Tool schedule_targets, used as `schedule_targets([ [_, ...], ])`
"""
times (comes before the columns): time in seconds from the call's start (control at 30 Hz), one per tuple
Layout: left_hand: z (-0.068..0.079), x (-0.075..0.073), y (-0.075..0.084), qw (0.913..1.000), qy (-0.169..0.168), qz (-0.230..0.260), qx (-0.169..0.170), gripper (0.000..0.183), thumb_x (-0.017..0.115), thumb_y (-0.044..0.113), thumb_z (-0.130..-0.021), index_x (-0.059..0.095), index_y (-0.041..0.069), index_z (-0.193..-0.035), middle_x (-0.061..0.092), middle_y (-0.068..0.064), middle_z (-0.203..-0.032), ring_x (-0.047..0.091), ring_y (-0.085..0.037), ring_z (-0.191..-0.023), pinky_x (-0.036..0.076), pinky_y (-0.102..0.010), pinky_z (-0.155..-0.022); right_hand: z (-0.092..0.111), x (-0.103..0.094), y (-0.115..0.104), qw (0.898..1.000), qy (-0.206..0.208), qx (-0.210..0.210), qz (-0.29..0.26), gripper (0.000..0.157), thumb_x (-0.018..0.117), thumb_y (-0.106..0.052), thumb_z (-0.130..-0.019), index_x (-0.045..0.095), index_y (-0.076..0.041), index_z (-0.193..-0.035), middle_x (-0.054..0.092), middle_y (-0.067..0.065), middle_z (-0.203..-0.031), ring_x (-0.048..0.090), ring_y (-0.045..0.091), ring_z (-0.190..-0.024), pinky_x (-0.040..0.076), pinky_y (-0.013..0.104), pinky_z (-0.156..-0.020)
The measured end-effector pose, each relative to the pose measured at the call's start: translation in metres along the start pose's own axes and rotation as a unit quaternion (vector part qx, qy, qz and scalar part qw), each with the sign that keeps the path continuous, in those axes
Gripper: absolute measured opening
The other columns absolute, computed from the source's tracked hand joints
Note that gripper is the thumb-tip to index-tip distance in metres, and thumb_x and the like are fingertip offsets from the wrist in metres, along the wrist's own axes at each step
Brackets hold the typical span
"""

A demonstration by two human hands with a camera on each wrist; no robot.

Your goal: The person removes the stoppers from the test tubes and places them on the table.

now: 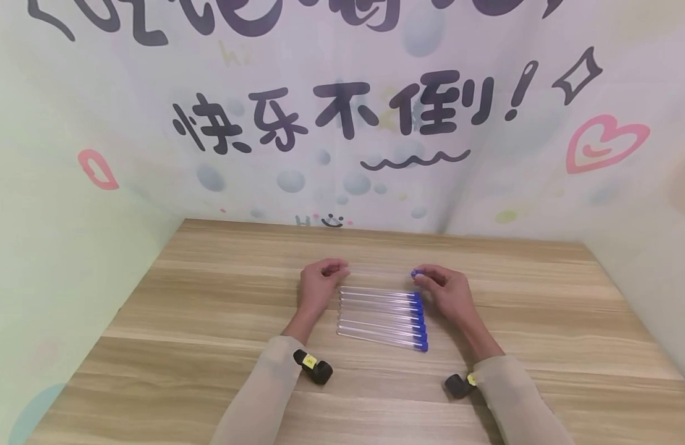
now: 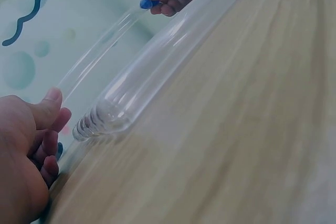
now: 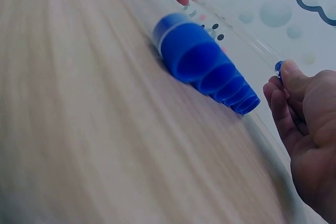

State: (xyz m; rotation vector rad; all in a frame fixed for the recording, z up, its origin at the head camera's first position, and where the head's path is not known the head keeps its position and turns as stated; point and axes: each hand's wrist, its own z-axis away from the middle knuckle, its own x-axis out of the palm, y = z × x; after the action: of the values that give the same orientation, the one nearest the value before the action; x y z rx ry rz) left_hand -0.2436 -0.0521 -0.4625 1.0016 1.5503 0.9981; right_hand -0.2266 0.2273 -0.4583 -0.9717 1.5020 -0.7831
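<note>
Two hands share one clear tube [image 2: 102,51] near the centre of the head view, just higher in the frame than a row of matching tubes [image 1: 378,303] on the table [image 1: 209,309]: the left hand [image 1: 322,283] pinches its plain end and the right hand [image 1: 449,293] its blue cap [image 1: 414,273], a two-ended grip that probably steadies so slim a thing. Its long axis runs left to right across the frame, capped end pointing right, roughly parallel to the row, whose caps [image 1: 420,319] also lie rightward, presumably for uniform order.
</note>
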Motion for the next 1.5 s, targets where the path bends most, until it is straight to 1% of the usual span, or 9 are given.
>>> schedule_targets([
  [0.23, -0.0005, 0.0012, -0.001, 0.9999, -0.013, 0.001, -0.004, 0.013, 0.077, 0.022, -0.082, 0.075, 0.016, -0.093, 0.069, 0.006, -0.084, 0.062, -0.011, -0.078, 0.05, -0.028, -0.067, -0.0005, 0.0011, 0.0016, 1.0, 0.005, -0.006, 0.009, 0.03, 0.065, -0.034, -0.091, 0.069, -0.01, -0.108, 0.07, 0.005, -0.097, 0.065, 0.018, -0.091, 0.046, 0.022, -0.071],
  [0.4, 0.0005, 0.0008, 0.0003, 0.9997, -0.022, 0.002, -0.005, 0.016, 0.076, 0.023, -0.083, 0.075, 0.016, -0.097, 0.069, 0.006, -0.086, 0.061, -0.012, -0.08, 0.05, -0.029, -0.069, -0.0011, 0.0019, 0.0011, 1.0, 0.013, -0.005, 0.017, 0.028, 0.064, -0.034, -0.092, 0.068, -0.01, -0.107, 0.07, 0.005, -0.095, 0.063, 0.019, -0.089, 0.045, 0.023, -0.069],
  [0.6, 0.0006, 0.0011, 0.0, 0.9997, -0.025, -0.002, 0.002, 0.014, 0.076, 0.023, -0.084, 0.075, 0.017, -0.097, 0.068, 0.006, -0.087, 0.06, -0.012, -0.08, 0.049, -0.029, -0.07, -0.0013, 0.0023, 0.001, 0.999, 0.021, -0.022, 0.022, 0.025, 0.064, -0.032, -0.092, 0.068, -0.011, -0.105, 0.069, 0.004, -0.094, 0.062, 0.018, -0.087, 0.045, 0.022, -0.067],
  [0.73, 0.0003, 0.0019, -0.0008, 0.9997, -0.022, -0.008, 0.005, 0.013, 0.076, 0.023, -0.084, 0.075, 0.018, -0.096, 0.068, 0.007, -0.087, 0.06, -0.012, -0.079, 0.049, -0.03, -0.069, -0.001, 0.0024, 0.0015, 0.999, 0.022, -0.032, 0.032, 0.024, 0.063, -0.033, -0.093, 0.068, -0.012, -0.104, 0.069, 0.002, -0.093, 0.061, 0.018, -0.085, 0.045, 0.022, -0.068],
  [0.83, 0.0, 0.0024, -0.0015, 0.9997, -0.02, -0.011, 0.005, 0.012, 0.075, 0.021, -0.084, 0.075, 0.018, -0.096, 0.068, 0.006, -0.087, 0.059, -0.013, -0.079, 0.049, -0.03, -0.07, -0.0013, 0.0026, 0.0018, 0.999, 0.024, -0.03, 0.035, 0.023, 0.063, -0.033, -0.093, 0.068, -0.013, -0.103, 0.069, 0.001, -0.093, 0.06, 0.018, -0.085, 0.045, 0.022, -0.069],
  [1.13, 0.0002, 0.0019, -0.0018, 0.9996, -0.018, -0.022, 0.006, 0.013, 0.074, 0.022, -0.085, 0.075, 0.019, -0.097, 0.067, 0.007, -0.088, 0.056, -0.014, -0.08, 0.046, -0.031, -0.07, -0.0025, 0.0032, 0.0025, 0.998, 0.03, -0.032, 0.036, 0.023, 0.063, -0.029, -0.093, 0.068, -0.01, -0.104, 0.069, 0.004, -0.092, 0.06, 0.019, -0.085, 0.044, 0.021, -0.071],
  [1.3, 0.0003, 0.002, -0.0028, 0.9995, -0.012, -0.029, -0.003, 0.012, 0.074, 0.02, -0.085, 0.075, 0.019, -0.097, 0.067, 0.007, -0.091, 0.056, -0.013, -0.083, 0.047, -0.03, -0.073, -0.0029, 0.003, 0.0026, 0.998, 0.042, -0.025, 0.04, 0.021, 0.063, -0.028, -0.094, 0.068, -0.011, -0.104, 0.068, 0.003, -0.092, 0.059, 0.018, -0.085, 0.045, 0.022, -0.071],
  [1.43, -0.0005, 0.0024, -0.0031, 0.9993, -0.005, -0.033, -0.014, 0.013, 0.075, 0.02, -0.084, 0.075, 0.019, -0.097, 0.068, 0.007, -0.092, 0.057, -0.014, -0.085, 0.048, -0.03, -0.075, -0.003, 0.0028, 0.0025, 0.998, 0.052, -0.019, 0.027, 0.022, 0.063, -0.028, -0.093, 0.069, -0.01, -0.104, 0.069, 0.003, -0.095, 0.06, 0.017, -0.087, 0.046, 0.021, -0.074],
  [1.5, -0.0009, 0.0023, -0.0027, 0.9994, 0.006, -0.029, -0.018, 0.013, 0.075, 0.019, -0.084, 0.076, 0.019, -0.096, 0.068, 0.007, -0.092, 0.057, -0.014, -0.084, 0.048, -0.03, -0.075, -0.0036, 0.0028, 0.0027, 0.998, 0.061, -0.018, 0.021, 0.022, 0.064, -0.028, -0.093, 0.069, -0.01, -0.104, 0.069, 0.004, -0.097, 0.061, 0.016, -0.089, 0.047, 0.02, -0.077],
])
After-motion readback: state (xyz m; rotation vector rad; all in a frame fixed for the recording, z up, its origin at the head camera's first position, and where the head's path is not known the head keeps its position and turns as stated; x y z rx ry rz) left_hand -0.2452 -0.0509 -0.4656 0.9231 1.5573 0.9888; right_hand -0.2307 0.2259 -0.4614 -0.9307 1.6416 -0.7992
